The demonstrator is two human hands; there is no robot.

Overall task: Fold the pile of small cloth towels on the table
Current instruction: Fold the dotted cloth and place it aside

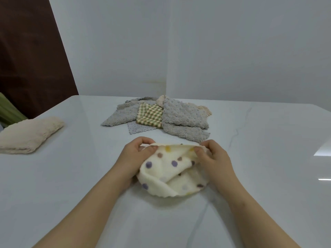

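A cream towel with coloured dots [172, 178] lies crumpled on the white table [71, 185] right in front of me. My left hand [136, 154] pinches its far left edge. My right hand [213, 154] pinches its far right edge, thumb on top. The far edge is lifted a little between both hands. Behind it sits the pile of small towels [157, 117]: grey fluffy ones, a green-checked one [149, 114], a pale grey one with a wavy edge, and beige ones at the back.
A folded beige towel [28, 136] lies at the table's left side. A white wall rises just behind the table. A dark brown panel [30, 56] and something green [9, 111] stand at the far left.
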